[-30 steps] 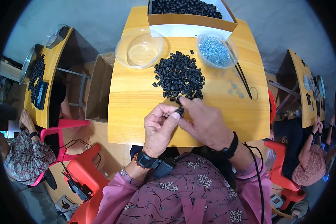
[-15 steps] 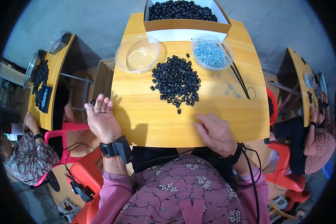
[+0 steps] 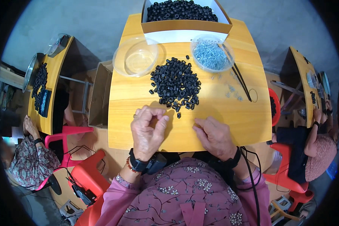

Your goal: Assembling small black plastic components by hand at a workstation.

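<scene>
My left hand point(image 3: 148, 130) hovers over the near edge of the wooden table point(image 3: 126, 107). Its fingers are loosely curled, thumb and forefinger slightly apart, with nothing seen between them. Just beyond lies a pile of small black ring-like parts point(image 3: 176, 83), one loose piece sitting near my fingers. Across from it my right hand point(image 3: 215, 138) is at the table's front edge, its fingers bent and closed toward the thumb; whatever they might hold is hidden. Behind the pile are a clear plastic tub point(image 3: 118, 56) at left and another tub holding light-blue clear small pieces point(image 3: 210, 55) at right.
A cardboard box point(image 3: 224, 27) full of black parts stands at the table's back. Two thin black rods point(image 3: 242, 82) and scattered clear bits point(image 3: 233, 92) lie at right. An open carton point(image 3: 101, 96) stands left of the table. Other people sit at side tables; a cable runs along my right arm.
My left hand has swung right, from beyond the table's left edge to near the pile, its spread fingers now curled. My right hand has barely moved.
</scene>
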Available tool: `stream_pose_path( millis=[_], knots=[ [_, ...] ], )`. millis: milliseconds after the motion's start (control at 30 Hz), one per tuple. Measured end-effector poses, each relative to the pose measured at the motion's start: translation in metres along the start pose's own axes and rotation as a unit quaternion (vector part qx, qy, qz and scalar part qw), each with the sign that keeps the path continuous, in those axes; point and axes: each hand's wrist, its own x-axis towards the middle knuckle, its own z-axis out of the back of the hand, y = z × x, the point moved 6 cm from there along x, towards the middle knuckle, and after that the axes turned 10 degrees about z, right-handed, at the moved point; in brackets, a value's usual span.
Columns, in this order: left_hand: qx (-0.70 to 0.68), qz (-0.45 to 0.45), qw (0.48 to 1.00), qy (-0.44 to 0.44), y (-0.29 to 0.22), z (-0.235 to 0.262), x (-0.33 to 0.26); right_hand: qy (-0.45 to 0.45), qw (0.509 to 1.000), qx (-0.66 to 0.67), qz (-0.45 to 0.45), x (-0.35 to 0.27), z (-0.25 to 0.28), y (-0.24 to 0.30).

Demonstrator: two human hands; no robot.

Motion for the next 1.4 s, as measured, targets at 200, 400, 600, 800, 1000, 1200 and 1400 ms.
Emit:
stream_pose_path(
  millis=[200, 400, 600, 800, 1000, 1200, 1400],
  knots=[
    [0.042, -0.016, 0.999, -0.01, -0.013, -0.01, 0.022, 0.005, 1.0, 0.006, -0.001, 0.002, 0.002, 0.002],
    [0.111, 0.001, 0.994, 0.003, -0.013, -0.023, 0.033, -0.014, 1.0, 0.006, 0.011, 0.0, 0.002, 0.002],
    [0.125, 0.009, 0.992, 0.025, -0.011, -0.028, 0.035, -0.023, 1.0, 0.008, 0.018, 0.0, 0.003, 0.001],
    [0.083, 0.003, 0.996, 0.019, -0.01, -0.026, 0.031, 0.009, 1.0, -0.002, 0.01, 0.002, 0.001, 0.0],
    [0.083, -0.007, 0.996, 0.01, -0.011, -0.029, 0.031, 0.008, 1.0, 0.005, -0.002, 0.03, -0.016, 0.007],
    [0.103, 0.007, 0.995, 0.008, -0.01, -0.03, 0.032, 0.055, 0.998, -0.008, -0.035, 0.04, -0.03, 0.001],
    [0.03, -0.007, 1.0, -0.004, -0.007, -0.026, 0.032, -0.022, 0.997, -0.069, -0.028, 0.028, -0.006, -0.013]
  ],
)
